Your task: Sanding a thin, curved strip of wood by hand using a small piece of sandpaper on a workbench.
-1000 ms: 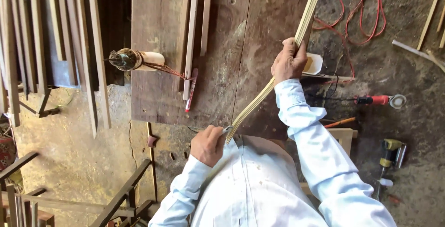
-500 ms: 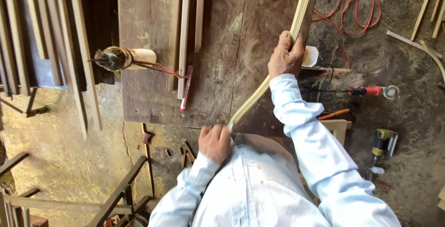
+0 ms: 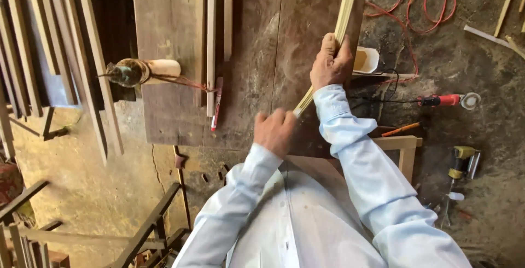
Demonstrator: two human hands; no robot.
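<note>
- Head view: right hand (image 3: 330,63) is wrapped tight round a pale bundle of thin strips (image 3: 343,19), which runs up and away from it over the dark wooden bench (image 3: 257,54)
- Left hand (image 3: 275,130) sits closed at the bundle's near end, just below the right; any tool inside it cannot be told
- Judgement: hold the upper grip firm and keep the strips flat together
- A red marker (image 3: 216,106) lies left of the left hand

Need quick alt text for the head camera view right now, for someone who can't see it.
Seen from above, a person in a pale blue shirt holds a bundle of thin pale cane strips over a dark wooden workbench: right hand gripping the bundle, left hand at its near end. A red marker lies on the bench; red power tool on the floor.
</note>
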